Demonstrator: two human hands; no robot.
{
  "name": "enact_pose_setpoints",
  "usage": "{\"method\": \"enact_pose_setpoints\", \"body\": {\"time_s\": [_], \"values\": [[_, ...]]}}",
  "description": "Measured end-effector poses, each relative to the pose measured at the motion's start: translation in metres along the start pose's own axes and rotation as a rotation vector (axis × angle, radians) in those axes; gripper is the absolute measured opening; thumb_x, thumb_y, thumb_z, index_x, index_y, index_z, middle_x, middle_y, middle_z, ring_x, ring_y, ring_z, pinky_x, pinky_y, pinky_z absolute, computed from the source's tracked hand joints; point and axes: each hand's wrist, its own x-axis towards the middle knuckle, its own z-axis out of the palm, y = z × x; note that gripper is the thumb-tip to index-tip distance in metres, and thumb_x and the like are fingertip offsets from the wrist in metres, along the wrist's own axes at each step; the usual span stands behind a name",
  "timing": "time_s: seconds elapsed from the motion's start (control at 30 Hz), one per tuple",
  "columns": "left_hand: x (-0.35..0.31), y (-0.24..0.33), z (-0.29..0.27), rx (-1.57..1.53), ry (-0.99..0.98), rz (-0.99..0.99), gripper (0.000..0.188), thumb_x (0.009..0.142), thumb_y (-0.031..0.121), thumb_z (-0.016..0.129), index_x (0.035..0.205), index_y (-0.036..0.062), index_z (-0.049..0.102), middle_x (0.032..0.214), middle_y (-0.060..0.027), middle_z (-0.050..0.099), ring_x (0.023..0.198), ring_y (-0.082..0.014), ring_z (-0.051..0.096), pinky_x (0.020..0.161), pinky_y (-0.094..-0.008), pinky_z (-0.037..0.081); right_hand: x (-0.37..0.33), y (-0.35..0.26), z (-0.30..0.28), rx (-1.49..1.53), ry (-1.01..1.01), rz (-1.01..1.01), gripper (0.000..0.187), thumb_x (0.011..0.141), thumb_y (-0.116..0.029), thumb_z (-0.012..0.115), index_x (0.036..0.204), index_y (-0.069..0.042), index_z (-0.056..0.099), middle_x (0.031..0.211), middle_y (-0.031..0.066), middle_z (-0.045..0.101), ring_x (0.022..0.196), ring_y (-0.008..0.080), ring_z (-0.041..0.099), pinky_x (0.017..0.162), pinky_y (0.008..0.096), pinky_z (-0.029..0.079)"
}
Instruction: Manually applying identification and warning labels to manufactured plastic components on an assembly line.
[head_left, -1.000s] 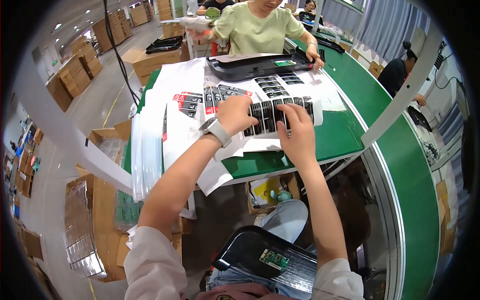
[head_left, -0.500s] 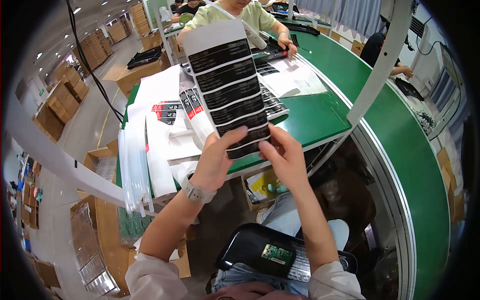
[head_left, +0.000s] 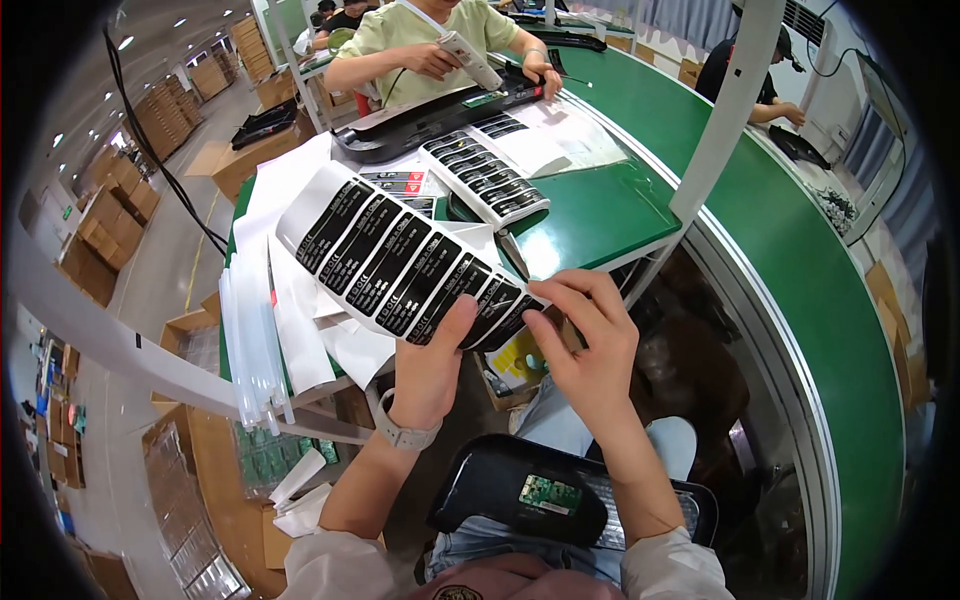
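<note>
A white backing sheet of black labels hangs tilted over the near edge of the green table, in front of me. My left hand is closed on its lower edge, thumb on top of the labels. At the sheet's right end, the thumb and forefinger of my right hand pinch the corner of the last label, which looks bent up from the backing. Across my lap lies a glossy black plastic housing with a green circuit board in it.
On the green table lie more label sheets, a slim metal-tipped tool and a bundle of translucent tubes. Opposite, a person holds a white hand tool over a long black housing. A white frame post stands right.
The label sheet has swung from upright to slanting left and lower. My right hand has shifted right, lifting the end label's corner. The person opposite's white tool now shows fully.
</note>
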Motion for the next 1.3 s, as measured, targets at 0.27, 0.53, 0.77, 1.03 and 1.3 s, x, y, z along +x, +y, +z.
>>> {"method": "enact_pose_setpoints", "body": {"time_s": [0.27,0.53,0.77,1.03,1.3], "values": [[-0.004,-0.004,-0.002,0.13,-0.051,0.014,0.036,0.092,0.007,0.068,0.127,0.0029,0.058,0.116,-0.0044,0.064,0.104,-0.0127,0.061,0.094,-0.0275,0.048,-0.01,0.004,0.001,-0.072,0.009,-0.021,0.023,0.072,0.001,0.077,0.094,-0.004,0.072,0.08,0.006,0.069,0.065,0.0238,0.065,0.058,0.0311,0.051],[0.005,-0.005,0.007,-0.02,0.106,-0.119,0.034,0.089,0.004,0.07,0.121,0.003,0.058,0.112,-0.0052,0.066,0.098,-0.0134,0.065,0.085,-0.0278,0.053,-0.007,0.019,0.007,-0.338,0.108,-0.404,0.023,0.069,0.0,0.077,0.092,-0.003,0.071,0.085,0.0082,0.069,0.071,0.0249,0.067,0.062,0.0327,0.053],[0.063,-0.008,0.018,0.09,0.096,0.008,0.029,0.085,0.01,0.076,0.109,-0.0018,0.066,0.1,-0.0059,0.071,0.085,-0.0127,0.067,0.076,-0.0271,0.054,-0.002,0.018,-0.01,-0.036,0.127,-0.09,0.011,0.076,0.002,0.07,0.082,-0.002,0.062,0.104,0.0124,0.053,0.101,0.0267,0.057,0.089,0.0353,0.046],[0.125,-0.03,0.015,0.243,-0.007,0.032,0.03,0.081,0.015,0.081,0.098,-0.0038,0.066,0.09,-0.0065,0.072,0.076,-0.011,0.066,0.068,-0.0281,0.054,0.051,0.055,0.014,0.575,0.046,0.529,0.089,0.089,-0.004,0.068,0.156,-0.013,0.009,0.124,0.0184,0.056,0.102,0.0228,0.064,0.088,0.0297,0.05],[0.13,0.039,-0.039,1.671,0.626,0.71,0.065,0.085,0.043,0.07,0.12,-0.0052,0.044,0.114,-0.0251,0.061,0.104,-0.0401,0.062,0.083,-0.0469,0.052,0.079,0.111,0.074,-0.075,-0.097,0.416,0.095,0.079,-0.012,0.076,0.154,-0.012,0.019,0.116,0.0199,0.06,0.089,0.03,0.065,0.076,0.0386,0.054]]}}
